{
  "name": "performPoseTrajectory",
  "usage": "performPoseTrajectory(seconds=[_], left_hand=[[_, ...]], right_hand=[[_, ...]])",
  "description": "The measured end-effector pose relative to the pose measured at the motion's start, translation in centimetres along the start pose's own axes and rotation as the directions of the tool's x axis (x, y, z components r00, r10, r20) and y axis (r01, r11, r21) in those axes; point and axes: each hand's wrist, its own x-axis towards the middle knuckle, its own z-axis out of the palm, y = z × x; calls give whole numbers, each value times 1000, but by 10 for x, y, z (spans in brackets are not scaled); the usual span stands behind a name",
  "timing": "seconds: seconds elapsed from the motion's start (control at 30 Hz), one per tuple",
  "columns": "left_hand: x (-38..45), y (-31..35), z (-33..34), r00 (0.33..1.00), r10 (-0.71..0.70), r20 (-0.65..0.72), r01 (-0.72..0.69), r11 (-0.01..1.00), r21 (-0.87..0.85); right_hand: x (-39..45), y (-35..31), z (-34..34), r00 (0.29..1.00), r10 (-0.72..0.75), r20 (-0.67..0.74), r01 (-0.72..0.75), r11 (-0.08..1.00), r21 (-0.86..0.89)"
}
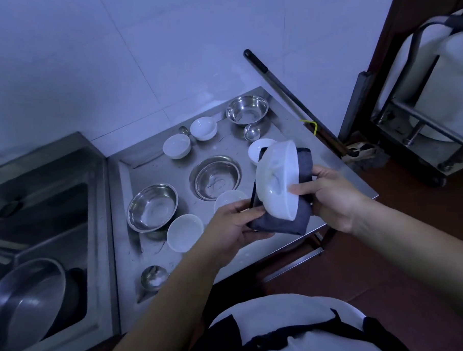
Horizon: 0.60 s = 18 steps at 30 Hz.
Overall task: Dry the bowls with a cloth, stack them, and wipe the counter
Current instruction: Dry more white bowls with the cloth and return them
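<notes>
The steel bench (329,163) carries the rest of the work: several steel bowls, such as the wide one (152,207) near the sink, which I judge stiff, light and hard to break, and white bowls, such as the one (184,236) near the front edge, which look like glazed ceramic and are likely heavier, slick when wet and apt to chip if knocked together. The white bowl in hand (278,181) is held above the bench, tilted on edge with its opening turned to the left, and backed by a folded dark cloth (281,221), soft and the surest surface to grip through. A wet bowl like this is best taken at the rim with the cloth behind it. The right hand (333,197) is curled round bowl and cloth, thumb on the rim. The left hand (234,226) pinches the cloth's lower edge, fingers closed narrow.
</notes>
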Motion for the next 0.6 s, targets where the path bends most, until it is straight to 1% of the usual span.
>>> performPoseTrajectory(seconds=[0.1,0.17,0.2,0.23,0.27,0.3,0.33,0.37,0.4,0.43,0.47,0.5,0.53,0.57,0.6], left_hand=[[-2,-2,4,995,-1,-103,8,997,71],[-5,0,5,980,13,-198,11,993,120],[-7,1,3,960,47,-274,-9,990,138],[-9,5,0,926,94,-365,-46,989,138],[-14,10,-5,883,146,-446,-99,987,126],[-21,18,-8,848,205,-488,-166,978,123],[-31,27,-8,835,271,-479,-234,962,138],[-41,36,-1,837,340,-429,-293,940,174],[-50,45,10,847,402,-349,-339,913,228],[-57,53,23,863,448,-233,-381,881,279],[-60,56,36,881,461,-108,-405,852,331],[-58,58,49,896,445,-3,-408,826,389],[-54,59,61,909,412,61,-393,800,452],[-47,58,71,922,378,84,-368,789,492],[-39,56,78,934,348,78,-340,802,491]], right_hand=[[1,6,2,999,-2,-39,2,1000,3],[0,7,3,995,-21,-97,22,1000,7],[0,7,2,989,-42,-139,43,999,4],[0,6,0,979,-70,-191,71,997,0],[0,5,-4,962,-111,-248,111,994,-15],[1,4,-9,938,-162,-308,153,987,-55],[1,2,-14,911,-212,-353,186,977,-108],[1,0,-17,887,-252,-387,207,966,-153],[1,-4,-19,869,-283,-407,227,957,-181],[2,-7,-19,854,-313,-415,252,948,-195],[2,-11,-19,842,-342,-416,277,938,-210],[2,-14,-16,829,-380,-411,308,923,-232],[2,-18,-13,812,-422,-403,337,903,-266],[1,-21,-9,792,-470,-390,371,877,-303],[-1,-23,-5,767,-521,-373,407,846,-344]])
